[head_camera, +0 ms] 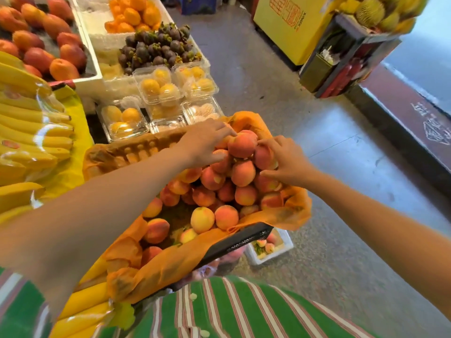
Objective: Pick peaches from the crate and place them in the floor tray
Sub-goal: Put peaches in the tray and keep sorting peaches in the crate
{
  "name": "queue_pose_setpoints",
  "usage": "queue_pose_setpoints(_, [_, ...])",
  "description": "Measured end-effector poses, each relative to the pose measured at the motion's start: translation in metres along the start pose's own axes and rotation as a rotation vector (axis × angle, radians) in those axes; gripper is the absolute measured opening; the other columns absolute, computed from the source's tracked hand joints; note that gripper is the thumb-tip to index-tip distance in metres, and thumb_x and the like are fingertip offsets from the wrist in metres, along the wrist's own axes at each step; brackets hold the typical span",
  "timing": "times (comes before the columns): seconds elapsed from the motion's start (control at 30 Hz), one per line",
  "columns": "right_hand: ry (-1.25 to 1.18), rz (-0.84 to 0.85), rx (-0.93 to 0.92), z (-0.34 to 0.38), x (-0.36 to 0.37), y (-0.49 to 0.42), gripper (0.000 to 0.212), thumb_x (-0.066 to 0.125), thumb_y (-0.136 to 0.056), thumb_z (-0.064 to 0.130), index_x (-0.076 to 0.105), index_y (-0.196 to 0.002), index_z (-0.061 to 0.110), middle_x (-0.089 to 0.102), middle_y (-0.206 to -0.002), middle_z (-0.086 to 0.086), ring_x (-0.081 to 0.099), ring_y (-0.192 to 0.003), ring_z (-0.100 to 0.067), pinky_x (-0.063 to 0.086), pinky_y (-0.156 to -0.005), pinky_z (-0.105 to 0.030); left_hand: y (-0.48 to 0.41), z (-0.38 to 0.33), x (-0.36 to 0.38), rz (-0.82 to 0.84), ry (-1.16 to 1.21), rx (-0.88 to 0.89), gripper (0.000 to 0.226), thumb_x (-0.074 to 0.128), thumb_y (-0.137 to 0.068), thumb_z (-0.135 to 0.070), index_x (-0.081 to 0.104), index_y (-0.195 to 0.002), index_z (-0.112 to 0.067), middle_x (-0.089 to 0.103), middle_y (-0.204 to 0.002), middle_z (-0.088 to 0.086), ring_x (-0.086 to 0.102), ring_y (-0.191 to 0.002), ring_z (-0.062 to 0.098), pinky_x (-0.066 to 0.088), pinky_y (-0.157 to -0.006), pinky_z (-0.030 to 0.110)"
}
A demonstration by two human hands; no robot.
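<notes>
Grey concrete shop floor (317,142): one lined crate (244,239), one white tray (284,250) at lower centre. Your right grip (285,162) grasps one peach (263,157); whether your left grip (205,142) holds anything, I cannot tell.

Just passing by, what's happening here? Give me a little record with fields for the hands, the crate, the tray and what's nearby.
left hand: lies on top of the peaches, grip unclear
right hand: fingers curled round one peach
crate: black mesh, orange liner, heaped with fruit
floor tray: white, low beside the crate, a few peaches inside
nearby: bananas, mangosteens, clear fruit boxes
</notes>
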State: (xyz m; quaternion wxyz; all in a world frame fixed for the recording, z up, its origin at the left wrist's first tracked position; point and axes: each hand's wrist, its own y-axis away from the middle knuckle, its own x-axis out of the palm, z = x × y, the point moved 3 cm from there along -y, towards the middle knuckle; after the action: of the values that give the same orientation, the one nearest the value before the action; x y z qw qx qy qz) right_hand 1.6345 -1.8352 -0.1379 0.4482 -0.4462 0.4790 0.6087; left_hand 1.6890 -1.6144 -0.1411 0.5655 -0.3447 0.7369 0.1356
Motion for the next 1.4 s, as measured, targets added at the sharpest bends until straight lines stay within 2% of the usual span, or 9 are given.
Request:
queue_pose_setpoints(0.17, [-0.032, -0.059, -0.09, -0.01, 0.003, -0.004, 0.076, 0.072, -0.062, 0.044, 0.05, -0.131, 0.022, 0.054, -0.114, -0.011, 0.051, -0.104, -0.034, 0.044, -0.085, -0.044, -0.032, -0.014, 0.014, 0.054, -0.066, 0.077, 0.07, 0.075, -0.075, -0.04, 0.049, -0.136, -0.019, 0.056, -0.128, 0.01, 0.047, -0.119, 0.032, 0.035, -0.099, 0.041])
queue_pose_setpoints(0.4, [-0.276, -0.115, -0.108, -0.017, 0.003, -0.003, 0.068, 0.072, -0.063, 0.044, 0.054, -0.125, 0.021, 0.058, -0.112, -0.008, 0.052, -0.104, -0.025, 0.044, -0.089, -0.041, -0.045, -0.012, 0.024, 0.042, -0.126, 0.105, 0.073, 0.08, -0.066, -0.042, 0.051, -0.131, -0.025, 0.059, -0.112, 0.008, 0.051, -0.107, 0.029, 0.037, -0.091, 0.04])
queue_pose_setpoints(0.57, [-0.495, -0.182, -0.04, -0.02, -0.002, -0.001, 0.065, 0.082, -0.064, 0.039, 0.055, -0.122, 0.023, 0.059, -0.118, -0.003, 0.054, -0.106, -0.017, 0.048, -0.09, -0.039, -0.032, -0.005, 0.007, -0.002, 0.123, 0.099, 0.066, 0.073, -0.07, -0.051, 0.056, -0.125, -0.016, 0.064, -0.111, 0.008, 0.059, -0.101, 0.027, 0.043, -0.081, 0.036])
queue_pose_setpoints(0.73, [-0.66, -0.19, -0.018, 0.003, -0.021, -0.001, 0.058, 0.082, -0.072, 0.041, 0.056, -0.121, 0.025, 0.058, -0.109, 0.006, 0.058, -0.097, -0.014, 0.053, -0.086, -0.034, 0.001, 0.005, -0.023, 0.031, 0.407, -0.135, 0.073, 0.064, -0.061, -0.063, 0.055, -0.121, -0.021, 0.063, -0.102, 0.0, 0.061, -0.088, 0.019, 0.048, -0.072, 0.031])
queue_pose_setpoints(0.9, [-0.635, 0.129, -0.189, 0.066, -0.016, 0.005, 0.07, 0.074, -0.067, 0.061, 0.057, -0.125, 0.026, 0.061, -0.117, 0.005, 0.06, -0.104, -0.012, 0.053, -0.09, -0.036, 0.046, 0.022, -0.039, 0.307, 0.429, -0.293, 0.057, 0.08, -0.07, -0.047, 0.058, -0.116, -0.023, 0.061, -0.103, 0.001, 0.06, -0.088, 0.016, 0.048, -0.069, 0.024])
queue_pose_setpoints(1.0, [-0.48, 0.315, -0.296, 0.097, 0.008, 0.017, 0.066, 0.079, -0.073, 0.047, 0.052, -0.13, 0.025, 0.057, -0.123, 0.008, 0.054, -0.107, -0.004, 0.047, -0.087, -0.014, 0.078, 0.03, -0.03, 0.549, 0.349, -0.364, 0.052, 0.079, -0.07, -0.049, 0.054, -0.113, -0.032, 0.055, -0.105, -0.005, 0.055, -0.093, 0.015, 0.048, -0.076, 0.03])
queue_pose_setpoints(1.1, [-0.398, 0.434, -0.321, 0.114, 0.042, 0.024, 0.069, 0.081, -0.073, 0.04, 0.05, -0.131, 0.019, 0.055, -0.125, 0.005, 0.052, -0.112, -0.008, 0.046, -0.088, -0.017, 0.099, 0.029, -0.011, 0.728, 0.22, -0.375, 0.058, 0.078, -0.065, -0.056, 0.049, -0.11, -0.035, 0.052, -0.111, -0.004, 0.052, -0.099, 0.016, 0.05, -0.084, 0.036])
queue_pose_setpoints(1.23, [-0.356, 0.475, -0.292, 0.122, 0.078, 0.022, 0.069, 0.084, -0.07, 0.038, 0.052, -0.127, 0.015, 0.059, -0.123, -0.001, 0.056, -0.112, -0.016, 0.049, -0.093, -0.033, 0.113, 0.021, 0.016, 0.883, 0.061, -0.331, 0.065, 0.08, -0.067, -0.05, 0.049, -0.119, -0.023, 0.053, -0.105, -0.002, 0.053, -0.093, 0.018, 0.051, -0.077, 0.034])
queue_pose_setpoints(1.4, [-0.388, 0.447, -0.279, 0.127, 0.091, 0.014, 0.067, 0.085, -0.069, 0.038, 0.055, -0.125, 0.015, 0.06, -0.12, -0.001, 0.056, -0.109, -0.016, 0.049, -0.089, -0.031, 0.118, 0.023, 0.045, 0.94, 0.025, -0.29, 0.071, 0.08, -0.071, -0.041, 0.047, -0.13, -0.019, 0.054, -0.105, -0.002, 0.054, -0.094, 0.02, 0.051, -0.075, 0.032])
